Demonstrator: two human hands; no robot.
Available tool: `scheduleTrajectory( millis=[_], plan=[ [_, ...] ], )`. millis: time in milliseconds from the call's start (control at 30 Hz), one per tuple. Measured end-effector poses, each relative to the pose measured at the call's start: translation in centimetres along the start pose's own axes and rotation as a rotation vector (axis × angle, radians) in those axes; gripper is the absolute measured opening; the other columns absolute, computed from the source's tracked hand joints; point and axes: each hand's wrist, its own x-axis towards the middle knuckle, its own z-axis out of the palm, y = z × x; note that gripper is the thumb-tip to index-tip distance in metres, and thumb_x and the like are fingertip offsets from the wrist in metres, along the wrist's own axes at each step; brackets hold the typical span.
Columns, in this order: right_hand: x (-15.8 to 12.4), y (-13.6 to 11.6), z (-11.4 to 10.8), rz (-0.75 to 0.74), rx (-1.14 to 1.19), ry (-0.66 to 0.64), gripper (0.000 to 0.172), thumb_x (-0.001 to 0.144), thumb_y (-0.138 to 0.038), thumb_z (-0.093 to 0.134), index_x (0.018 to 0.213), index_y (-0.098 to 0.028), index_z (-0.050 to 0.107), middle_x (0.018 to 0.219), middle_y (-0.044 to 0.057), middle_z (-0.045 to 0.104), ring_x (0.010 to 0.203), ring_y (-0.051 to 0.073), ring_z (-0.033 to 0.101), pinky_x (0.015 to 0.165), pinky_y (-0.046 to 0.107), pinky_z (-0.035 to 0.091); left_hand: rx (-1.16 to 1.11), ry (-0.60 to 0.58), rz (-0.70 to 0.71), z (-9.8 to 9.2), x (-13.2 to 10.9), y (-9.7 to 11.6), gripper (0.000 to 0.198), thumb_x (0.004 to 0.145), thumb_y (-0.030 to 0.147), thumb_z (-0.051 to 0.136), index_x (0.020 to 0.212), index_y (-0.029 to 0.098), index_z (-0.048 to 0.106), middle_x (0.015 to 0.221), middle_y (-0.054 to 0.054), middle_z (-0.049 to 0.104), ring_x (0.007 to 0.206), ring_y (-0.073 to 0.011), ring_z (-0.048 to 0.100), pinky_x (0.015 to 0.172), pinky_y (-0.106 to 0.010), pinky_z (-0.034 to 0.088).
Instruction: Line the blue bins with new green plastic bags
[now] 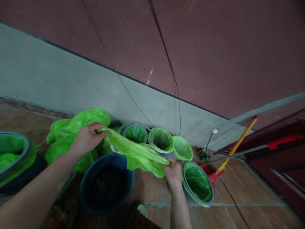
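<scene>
A green plastic bag [135,151] is stretched between my two hands. My left hand [89,136] pinches its upper left end, and my right hand [173,171] grips the lower right end. Below the bag stands a dark blue bin [106,205] without a liner; its inside is dark. Just right of my right hand is a bin lined in green with a grey rim ring [198,184]. Behind the bag are more green-lined bins [182,148] and loose grey rings [135,125].
Full green bags [89,119] are heaped by the wall on the left. A large lined bin [14,136] stands at the far left. On the right, a yellow-handled tool [238,148] leans near a dark red door [281,168]. Cables hang down the wall and cross the tiled floor.
</scene>
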Motion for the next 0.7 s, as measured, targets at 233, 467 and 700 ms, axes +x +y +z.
scheduleTrajectory(
  millis=[233, 467, 700],
  plan=[
    [-2.4, -4.1, 2.6, -0.168, -0.013, -0.237, 0.064, 0.060, -0.025, 0.083, 0.121, -0.015, 0.066, 0.116, 0.014, 0.071, 0.111, 0.031, 0.065, 0.095, 0.044, 0.051, -0.050, -0.294, 0.179, 2.3, -1.6, 1.2, 0.022, 0.079, 0.037, 0.063, 0.086, 0.025, 0.080, 0.087, -0.004, 0.074, 0.081, -0.0204, 0.068, 0.077, -0.030, 0.050],
    [-3.6, -9.3, 5.1, -0.495, 0.240, -0.234, 0.043, 0.087, -0.025, 0.063, 0.130, -0.022, 0.062, 0.127, 0.009, 0.068, 0.122, 0.023, 0.060, 0.106, 0.039, 0.047, -0.088, -0.457, 0.419, 4.7, -3.5, 2.7, 0.026, 0.086, 0.021, 0.056, 0.095, 0.023, 0.080, 0.088, -0.005, 0.069, 0.082, -0.0182, 0.066, 0.077, -0.029, 0.051],
    [-3.4, -10.0, 5.8, -0.445, 0.209, 0.044, 0.014, 0.086, -0.015, 0.056, 0.081, -0.020, 0.069, 0.079, 0.002, 0.068, 0.073, 0.015, 0.062, 0.070, 0.027, 0.048, 0.041, -0.307, 0.422, 6.4, -4.1, 1.7, 0.038, 0.079, 0.009, 0.052, 0.107, 0.022, 0.075, 0.097, -0.005, 0.067, 0.091, -0.0189, 0.067, 0.085, -0.031, 0.053]
  ],
)
